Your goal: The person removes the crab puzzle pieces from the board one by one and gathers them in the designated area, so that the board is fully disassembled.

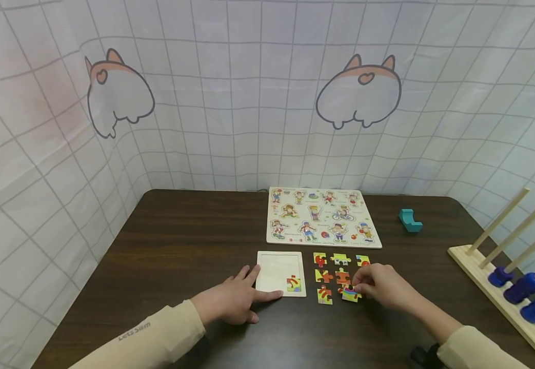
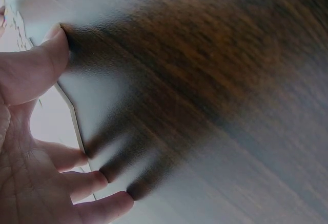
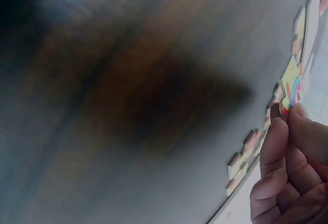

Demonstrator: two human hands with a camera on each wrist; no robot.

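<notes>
My left hand (image 1: 237,298) spreads its fingers at the lower left of a small pale puzzle tray (image 1: 267,277), fingertips at its edge. One puzzle piece (image 1: 294,284) lies in the tray's lower right corner. My right hand (image 1: 382,284) pinches a rainbow-striped puzzle piece (image 1: 350,294) between thumb and finger; the right wrist view shows this yellow piece (image 3: 292,80) tilted above the table. Several loose red, orange and yellow pieces (image 1: 324,295) lie in rows between the tray and the right hand. In the left wrist view, the left hand's (image 2: 41,172) fingertips rest on the tabletop by the tray edge.
Behind the tray lies a larger picture board (image 1: 315,238) with cartoon figures. A teal curved block (image 1: 409,221) sits at the back right. On the right stands a wooden peg rack (image 1: 493,279) with blue pieces. A gridded curtain (image 1: 258,102) encloses the dark table (image 1: 193,225).
</notes>
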